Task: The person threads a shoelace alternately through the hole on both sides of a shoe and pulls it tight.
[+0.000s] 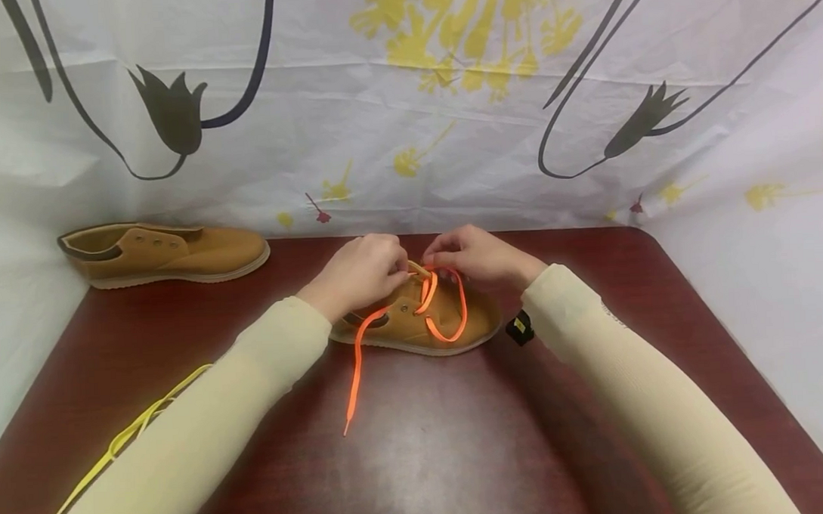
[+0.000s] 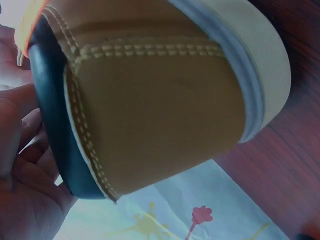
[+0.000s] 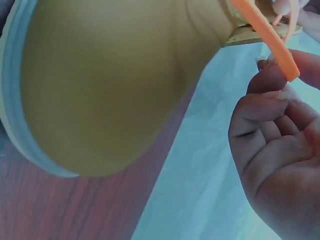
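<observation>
A tan shoe with a pale sole sits on the table, toe to the right. An orange shoelace runs through some of its eyelets. One end trails over the near side to the tabletop; another part curves in a loop to the right hand. My right hand pinches this lace between thumb and fingertips, beside the far eyelet flap. At the raised flap, my left hand has its thumb and curled fingers on the edge, a bit of lace at the fingertips. The left wrist view shows the shoe's heel, partly hiding this hand.
A second tan shoe, without a lace, stands at the back left. A yellow shoelace lies along the left forearm, partly covered by it. A small black object is just right of the toe. Patterned white sheeting borders the dark red table.
</observation>
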A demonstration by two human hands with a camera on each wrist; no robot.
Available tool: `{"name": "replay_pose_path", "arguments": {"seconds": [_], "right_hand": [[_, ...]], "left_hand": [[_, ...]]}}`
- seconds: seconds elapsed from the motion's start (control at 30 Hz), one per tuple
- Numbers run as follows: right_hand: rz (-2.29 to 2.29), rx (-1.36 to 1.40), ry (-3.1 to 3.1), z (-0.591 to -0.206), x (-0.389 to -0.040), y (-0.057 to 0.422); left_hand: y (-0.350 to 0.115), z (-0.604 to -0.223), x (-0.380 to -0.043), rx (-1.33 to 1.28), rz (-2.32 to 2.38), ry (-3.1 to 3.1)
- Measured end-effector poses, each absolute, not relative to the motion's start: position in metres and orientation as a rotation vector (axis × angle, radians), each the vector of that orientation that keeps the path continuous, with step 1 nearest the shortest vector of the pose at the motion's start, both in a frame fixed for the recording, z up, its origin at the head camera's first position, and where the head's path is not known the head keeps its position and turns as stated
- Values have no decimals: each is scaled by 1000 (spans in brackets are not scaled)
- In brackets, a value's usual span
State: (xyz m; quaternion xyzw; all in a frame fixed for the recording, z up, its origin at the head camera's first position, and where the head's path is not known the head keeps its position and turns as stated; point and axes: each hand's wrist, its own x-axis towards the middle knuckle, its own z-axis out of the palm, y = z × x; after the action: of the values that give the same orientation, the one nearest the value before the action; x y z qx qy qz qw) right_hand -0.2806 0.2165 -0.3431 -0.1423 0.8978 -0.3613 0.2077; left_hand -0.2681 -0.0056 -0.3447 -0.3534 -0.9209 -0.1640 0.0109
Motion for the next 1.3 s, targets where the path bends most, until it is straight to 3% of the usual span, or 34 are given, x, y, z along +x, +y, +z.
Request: {"name": "replay_pose_path", "arguments": {"seconds": [0.4,0.77,1.03,1.3], "right_hand": [[-1400,-153,2242,-332,-274,203],[-847,-575,2667,-332,-270,189],[-849,-460,2671,-330,-269,184],[-982,-291,2587,-325,-269,177]], "left_hand": [[-16,-343,-272,-1123,-743,-2878],[-21,-344,-270,-1245,-634,-2946],[-7,-345,-259,-1133,-331,-2985],[-2,-345,-261,-909,-503,-3064]]}}
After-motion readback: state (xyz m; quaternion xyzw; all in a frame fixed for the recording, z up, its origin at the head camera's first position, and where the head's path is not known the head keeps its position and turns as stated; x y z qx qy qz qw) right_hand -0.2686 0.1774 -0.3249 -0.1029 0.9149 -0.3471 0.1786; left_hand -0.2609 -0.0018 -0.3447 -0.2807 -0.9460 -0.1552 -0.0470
